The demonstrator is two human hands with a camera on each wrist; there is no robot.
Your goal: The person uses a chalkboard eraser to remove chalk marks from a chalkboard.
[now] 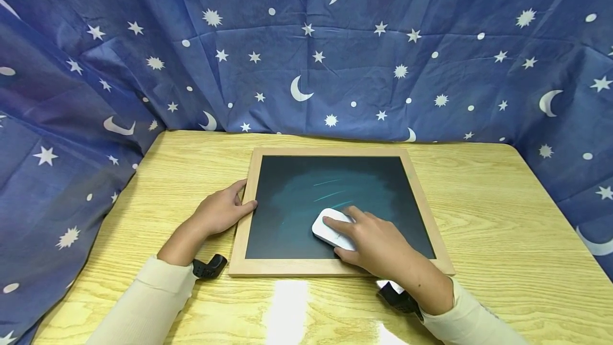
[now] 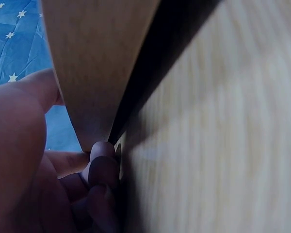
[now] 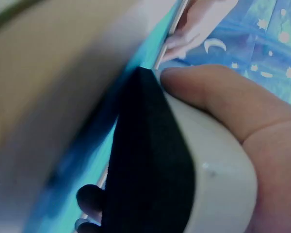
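Observation:
A small chalkboard (image 1: 282,190) in a light wooden frame lies on the table in the head view. My left hand (image 1: 221,211) grips the frame's left side, thumb on top; the left wrist view has the fingers (image 2: 104,167) curled at the underside of the frame edge (image 2: 99,63). With thumb and fingers spread around it, my right hand (image 1: 383,244) holds a white chalkboard eraser (image 1: 322,229) over the lower middle of the board. Its dark felt side (image 3: 150,160) faces the board in the right wrist view. Several thin chalk strokes (image 1: 330,195) show above the eraser, amid a smeared bluish haze.
The yellow wood-grain table (image 1: 498,217) extends on both sides of the board. A blue curtain (image 1: 268,84) with moons and stars hangs behind it and along both sides. Black wrist cameras (image 1: 209,267) sit on both wrists, close to the board's front edge.

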